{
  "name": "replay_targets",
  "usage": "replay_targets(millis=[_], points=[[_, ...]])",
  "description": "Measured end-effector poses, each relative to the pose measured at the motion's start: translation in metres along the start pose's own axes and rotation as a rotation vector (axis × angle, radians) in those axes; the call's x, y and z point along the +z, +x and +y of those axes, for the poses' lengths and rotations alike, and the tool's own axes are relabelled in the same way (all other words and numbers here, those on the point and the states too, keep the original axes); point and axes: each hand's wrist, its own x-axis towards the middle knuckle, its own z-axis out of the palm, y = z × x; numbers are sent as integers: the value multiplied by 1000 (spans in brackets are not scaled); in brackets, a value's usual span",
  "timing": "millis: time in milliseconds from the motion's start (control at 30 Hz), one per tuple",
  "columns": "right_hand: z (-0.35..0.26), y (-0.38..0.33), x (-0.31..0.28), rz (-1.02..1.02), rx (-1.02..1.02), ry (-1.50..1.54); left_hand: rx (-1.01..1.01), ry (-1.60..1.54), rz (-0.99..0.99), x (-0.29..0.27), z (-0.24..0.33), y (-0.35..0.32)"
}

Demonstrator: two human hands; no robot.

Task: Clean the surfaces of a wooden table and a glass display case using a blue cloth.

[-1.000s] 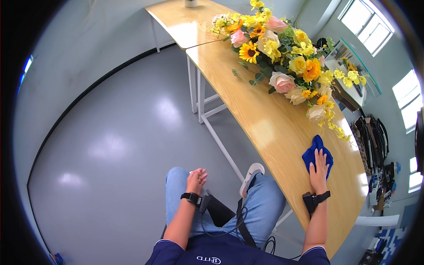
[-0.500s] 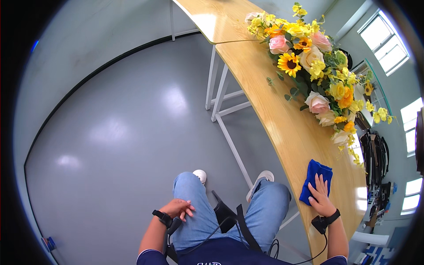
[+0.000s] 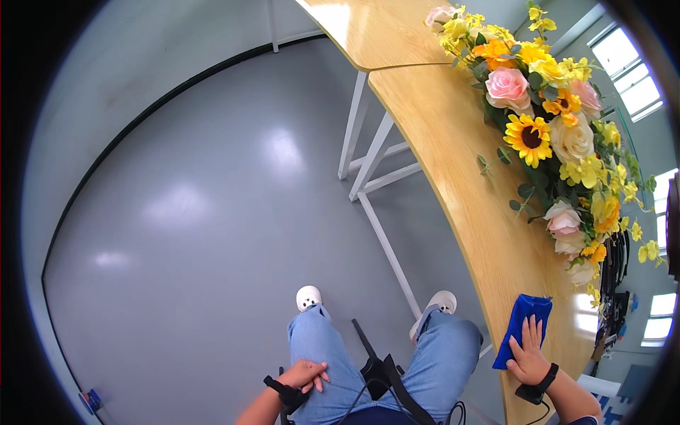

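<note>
My right hand (image 3: 529, 352) lies flat on a folded blue cloth (image 3: 525, 310), its fingers stretched out over the fabric. The cloth rests on the light wooden tabletop (image 3: 453, 163) near its edge. My left hand (image 3: 309, 375) rests over my left thigh, holding nothing, with its fingers loosely bent and a little apart. Beyond the cloth, along the table, lies a long flower arrangement (image 3: 559, 156) of pink and cream roses, sunflowers and yellow blossoms with green leaves.
White table legs (image 3: 386, 248) stand right of my feet. A second wooden tabletop (image 3: 368, 32) adjoins at the far end. A dark strap and cables (image 3: 382, 375) lie between my legs. Blue items (image 3: 91, 401) sit by the wall at lower left.
The view has shifted, so table and flowers appear further right and the flowers larger. My right hand stays flat on the cloth; my left hand remains at my thigh.
</note>
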Motion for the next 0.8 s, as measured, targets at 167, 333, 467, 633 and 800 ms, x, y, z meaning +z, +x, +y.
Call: replay_targets(millis=[167, 333, 467, 633, 800], points=[[2, -17, 13, 24, 22, 8, -92, -96, 10, -13, 11, -2], [6, -8, 10, 50, 64, 50, -111, -82, 133, -5, 48, -12], [-11, 7, -1, 88, 171, 82, -171, 31, 190, -10, 67, -16], [-52, 30, -5, 311, 445, 181, 164, 869, 569, -36, 36, 10], [-86, 69, 4, 465, 992, 342, 175, 401, 429, 19, 143, -83]])
